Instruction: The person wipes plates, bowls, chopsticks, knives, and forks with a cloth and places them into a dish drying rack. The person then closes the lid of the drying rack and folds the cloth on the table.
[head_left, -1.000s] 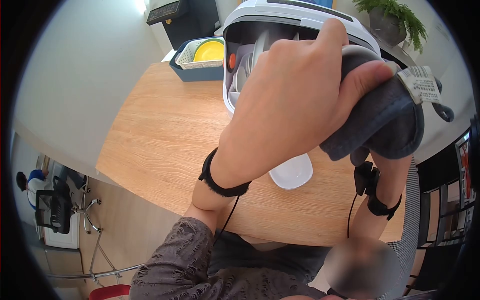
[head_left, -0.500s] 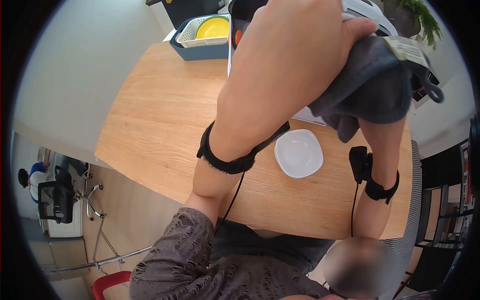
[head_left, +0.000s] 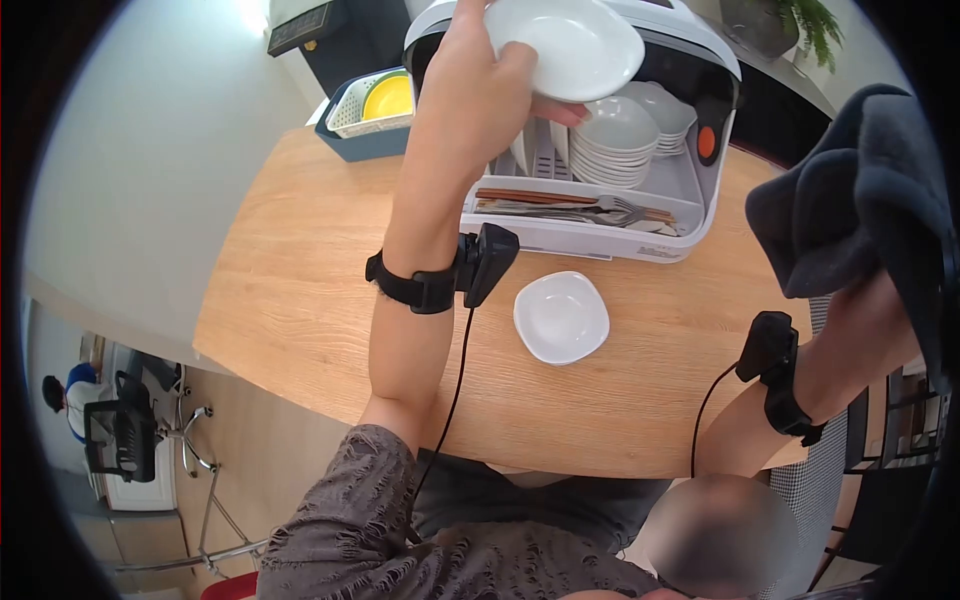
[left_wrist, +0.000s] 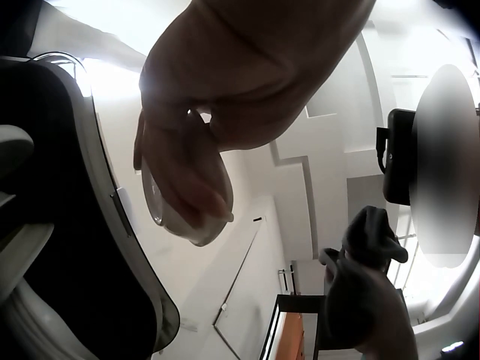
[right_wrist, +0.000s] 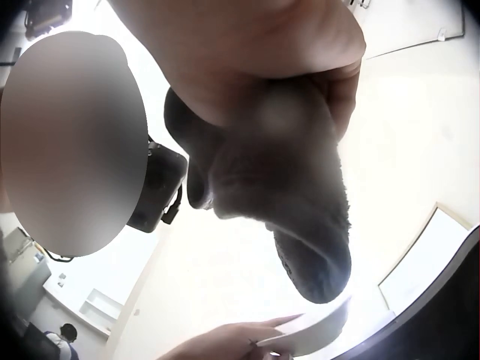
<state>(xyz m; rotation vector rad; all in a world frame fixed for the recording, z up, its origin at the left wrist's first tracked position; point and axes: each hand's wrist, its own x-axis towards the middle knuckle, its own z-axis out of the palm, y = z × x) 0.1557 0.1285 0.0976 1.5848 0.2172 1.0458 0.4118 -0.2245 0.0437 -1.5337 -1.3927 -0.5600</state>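
Observation:
My left hand (head_left: 480,100) pinches a white dish (head_left: 568,45) by its edge, above the open dish box (head_left: 650,245). In the left wrist view the fingers of that hand (left_wrist: 202,112) curl round the dish (left_wrist: 202,214). Off to the right, my right hand (head_left: 875,300) holds a dark grey cloth (head_left: 850,190) that covers most of it; in the right wrist view the hand (right_wrist: 262,52) grips the bunched cloth (right_wrist: 277,172). A second white dish (head_left: 561,318) rests on the table in front of the box.
Stacked white bowls (head_left: 612,140) and a tray of chopsticks and forks (head_left: 580,208) are inside the box. A blue bin (head_left: 365,146) with a white basket and yellow bowl (head_left: 388,97) stands behind, on the left. A plant hangs at the back right. Far left, a person sits on a chair.
The hands have moved apart: the left went left with the dish, the right went right with the cloth. The box's bowls and cutlery have come into view.

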